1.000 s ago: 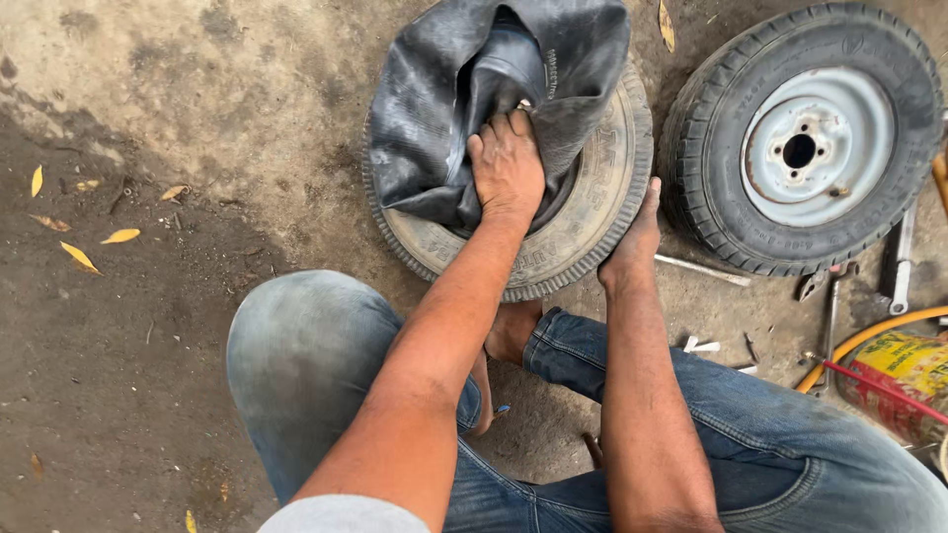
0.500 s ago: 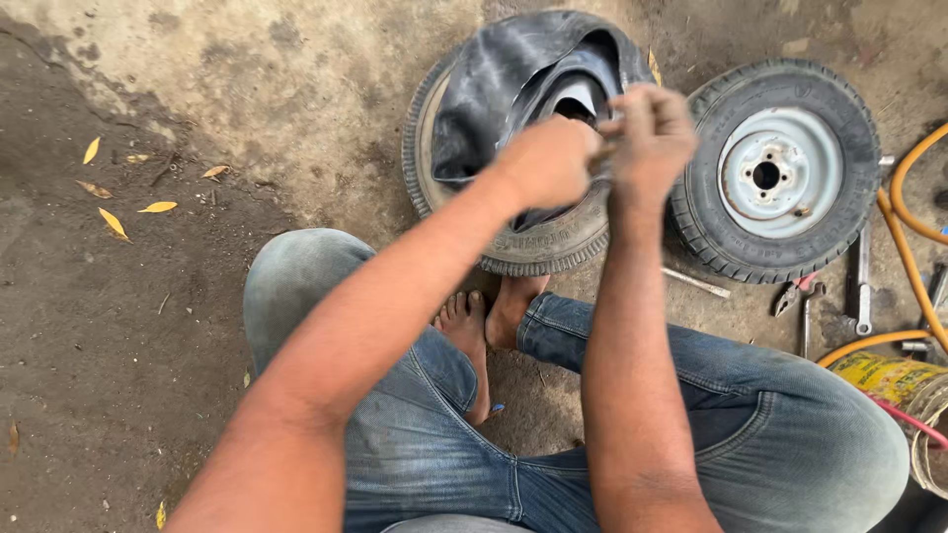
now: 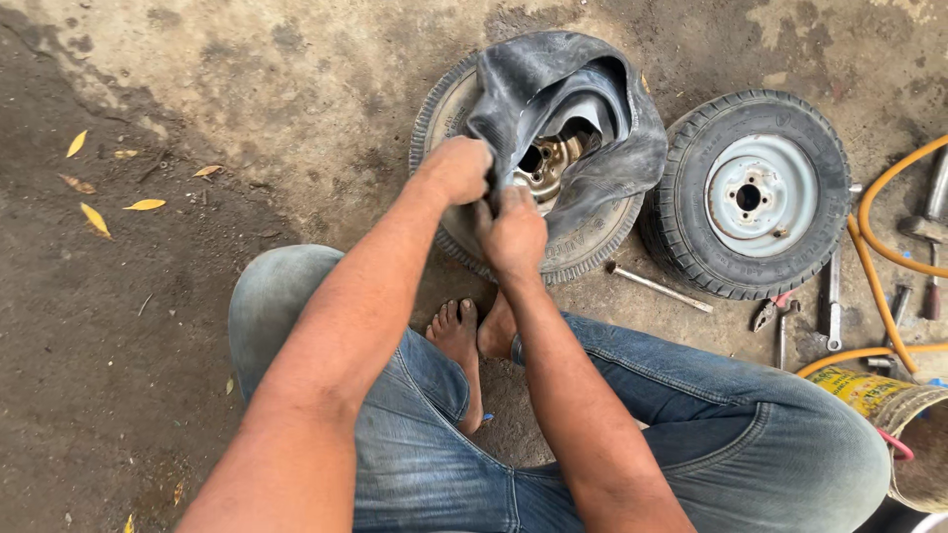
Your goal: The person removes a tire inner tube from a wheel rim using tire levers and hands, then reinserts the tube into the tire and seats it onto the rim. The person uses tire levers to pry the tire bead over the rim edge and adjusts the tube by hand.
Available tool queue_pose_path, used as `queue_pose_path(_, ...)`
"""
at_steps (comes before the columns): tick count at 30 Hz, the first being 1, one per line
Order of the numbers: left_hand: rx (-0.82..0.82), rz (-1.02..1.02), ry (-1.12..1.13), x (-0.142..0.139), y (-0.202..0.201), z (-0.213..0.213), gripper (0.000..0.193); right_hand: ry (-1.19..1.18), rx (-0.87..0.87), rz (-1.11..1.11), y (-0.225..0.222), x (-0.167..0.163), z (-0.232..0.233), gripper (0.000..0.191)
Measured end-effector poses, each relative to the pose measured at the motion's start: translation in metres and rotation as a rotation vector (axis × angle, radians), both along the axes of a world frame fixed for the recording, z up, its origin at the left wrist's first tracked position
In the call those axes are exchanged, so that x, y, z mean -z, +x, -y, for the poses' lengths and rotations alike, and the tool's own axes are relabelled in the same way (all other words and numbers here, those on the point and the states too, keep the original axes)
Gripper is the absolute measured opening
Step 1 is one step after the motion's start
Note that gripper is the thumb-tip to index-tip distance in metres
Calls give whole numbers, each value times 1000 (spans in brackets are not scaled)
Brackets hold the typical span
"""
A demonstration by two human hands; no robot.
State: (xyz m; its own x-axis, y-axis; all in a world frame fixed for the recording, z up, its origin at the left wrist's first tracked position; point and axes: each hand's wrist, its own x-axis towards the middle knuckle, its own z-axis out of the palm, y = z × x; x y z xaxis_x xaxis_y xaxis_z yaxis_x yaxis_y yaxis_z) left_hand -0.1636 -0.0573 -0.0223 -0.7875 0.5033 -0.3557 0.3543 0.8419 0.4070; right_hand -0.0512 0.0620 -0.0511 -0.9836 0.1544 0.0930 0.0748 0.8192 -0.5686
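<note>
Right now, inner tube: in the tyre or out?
Mostly out. The black inner tube bulges crumpled above the tyre, both hands gripping its near edge; the rim shows through.

Two tyres (image 3: 464, 109) (image 3: 748, 194) (one with an inner tube (image 3: 568, 109)), two hands (image 3: 456, 170) (image 3: 512, 232), two bare feet (image 3: 458, 341) (image 3: 497, 326), one hose (image 3: 879, 247), one bucket (image 3: 904, 415).
</note>
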Motion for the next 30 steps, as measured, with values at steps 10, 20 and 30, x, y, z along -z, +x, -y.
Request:
queue_pose_path(10, 46, 53, -22, 17, -43, -30, 18, 84, -48, 68, -61, 10, -30, 32)
queue_pose_path(20, 146, 32, -93, 55, -65, -43, 21, -133, -111, 304, -105, 43, -40, 36)
queue_pose_path(30, -112, -239, 74, 18, -29, -13, 11, -7, -80, 243, -105, 17, -23, 33)
